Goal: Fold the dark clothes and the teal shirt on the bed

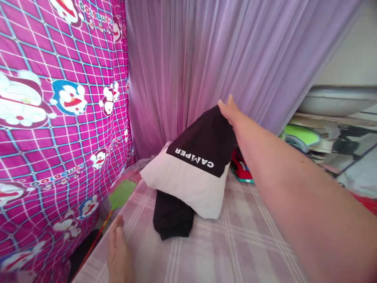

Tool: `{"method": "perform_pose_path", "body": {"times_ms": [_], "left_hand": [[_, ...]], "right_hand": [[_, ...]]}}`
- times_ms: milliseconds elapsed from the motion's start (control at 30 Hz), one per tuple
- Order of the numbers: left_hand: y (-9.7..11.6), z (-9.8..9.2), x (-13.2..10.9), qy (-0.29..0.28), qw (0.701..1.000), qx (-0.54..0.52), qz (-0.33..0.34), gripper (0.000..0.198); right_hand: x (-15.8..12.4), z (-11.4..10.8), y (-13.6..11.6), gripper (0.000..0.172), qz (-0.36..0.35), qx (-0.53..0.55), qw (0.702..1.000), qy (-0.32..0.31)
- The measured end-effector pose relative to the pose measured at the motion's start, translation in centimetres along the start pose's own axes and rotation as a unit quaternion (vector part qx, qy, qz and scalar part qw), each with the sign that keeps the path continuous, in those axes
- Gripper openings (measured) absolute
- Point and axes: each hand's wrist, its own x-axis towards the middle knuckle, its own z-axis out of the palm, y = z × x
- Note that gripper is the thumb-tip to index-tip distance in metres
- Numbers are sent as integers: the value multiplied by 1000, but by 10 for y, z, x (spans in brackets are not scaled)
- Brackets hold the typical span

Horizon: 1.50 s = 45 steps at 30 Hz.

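Left hand point(118, 251): lower left, open, nothing held.
Black cloth point(173, 218): lower centre, partly covered.
CAMPER garment point(193, 173): mid-frame, one corner raised; left-hand support would likely limit creasing.
Right hand point(229, 112): right of centre, pinching that corner.

I count two bare hands: left hand point(119, 251) near, right hand point(228, 111) far. One black-and-white CAMPER garment point(188, 181); one black cloth piece point(173, 218) below it, can't tell if separate. One plaid sheet point(206, 255). Two curtains: pink cartoon-print curtain point(91, 70) left, purple curtain point(176, 59) far. One green fly swatter point(123, 192), left. One red cloth point(240, 164), right, partly hidden. One basin point(338, 101), far right. Clutter point(349, 139) below it: too jumbled to count.
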Motion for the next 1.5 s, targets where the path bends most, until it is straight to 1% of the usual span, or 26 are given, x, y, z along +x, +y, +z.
{"method": "perform_pose_path", "body": {"times_ms": [67, 133, 200, 267, 367, 400, 433, 467, 533, 633, 700, 733, 833, 867, 933, 1033, 1100, 1133, 1200, 1300, 1400, 1500], "left_hand": [[1, 3, -2, -21, 1000, 19, 2, 59], [-1, 4, -2, -35, 999, 36, 9, 58], [-5, 6, -2, -46, 998, 37, 12, 58], [-9, 6, -2, -54, 998, 30, 10, 58], [-12, 7, -2, -67, 998, 22, 5, 56], [-12, 7, -3, -69, 997, 20, 6, 56], [-12, 8, -4, -73, 997, 17, 10, 56], [-12, 8, -5, -76, 997, 15, 13, 56], [-11, 10, -6, -82, 996, 16, 18, 56], [-10, 13, -7, -91, 995, 27, 20, 55], [-10, 15, -7, -93, 995, 35, 23, 54], [-10, 16, -7, -92, 995, 39, 26, 54], [-11, 18, -6, -89, 994, 47, 31, 55], [-12, 18, -6, -89, 994, 51, 34, 56], [-14, 18, -4, -91, 993, 57, 42, 57], [-17, 17, -1, -97, 992, 65, 48, 58], [-19, 17, 0, -100, 991, 68, 51, 58], [-20, 16, -1, -103, 991, 69, 52, 58], [-20, 16, -2, -109, 990, 69, 52, 58], [-19, 17, -4, -120, 989, 65, 48, 57], [-19, 16, -5, -122, 988, 75, 50, 55], [-21, 16, -3, -130, 986, 90, 53, 57]], "right_hand": [[-27, 22, 11, 71, 53, -26, 996, -60], [-72, 43, 17, 70, 75, -55, 988, -126], [-132, 60, 19, 70, 90, -66, 981, -161], [-198, 69, 17, 77, 90, -76, 970, -213], [-289, 72, 18, 94, 24, -106, 951, -290], [-313, 70, 20, 99, 12, -121, 945, -304], [-332, 69, 24, 100, 22, -138, 944, -299], [-347, 69, 28, 102, 31, -148, 944, -294], [-364, 71, 39, 104, 36, -146, 949, -277], [-367, 88, 51, 102, -21, -104, 961, -256], [-357, 104, 51, 93, -61, -85, 965, -241], [-348, 112, 49, 84, -72, -81, 966, -235], [-310, 133, 39, 49, -69, -71, 968, -230], [-295, 139, 36, 43, -63, -65, 969, -230], [-265, 148, 33, 40, -66, -52, 972, -220], [-233, 153, 42, 41, -122, -51, 968, -213], [-227, 149, 57, 39, -152, -70, 956, -242], [-227, 145, 65, 40, -155, -82, 948, -264], [-232, 135, 83, 45, -141, -104, 938, -299], [-239, 114, 103, 50, -109, -129, 932, -321], [-238, 93, 112, 52, -84, -157, 921, -347], [-223, 68, 113, 54, -82, -169, 900, -394]]}}
